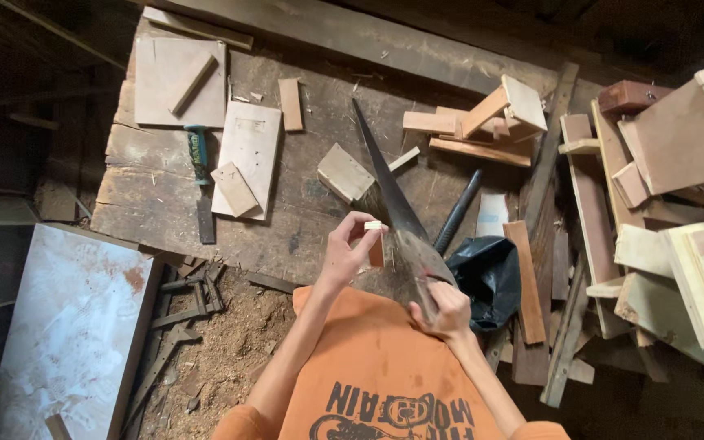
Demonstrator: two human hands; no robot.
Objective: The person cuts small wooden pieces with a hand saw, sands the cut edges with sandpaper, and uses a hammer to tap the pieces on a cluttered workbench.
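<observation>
The worn wooden workbench (165,175) fills the middle of the view, with a pale sheet board (67,326) leaning at its lower left and a heap of offcut boards (662,204) stacked to the right. On the bench lies a handsaw (393,204), its long axis running from the handle near the person's body up and slightly left to a narrow tip far out on the bench. The right hand (446,310) is clenched around the saw's handle end. The left hand (348,248) pinches a small wood block (375,240) between fingertips, just beside the blade's left face. A black bag (490,273) sits close on the blade's right, a dark rod (458,212) lies alongside, and a square offcut (344,173) rests just left of the blade. Farther left lies a hammer (200,167) beside a pale panel (248,155).
</observation>
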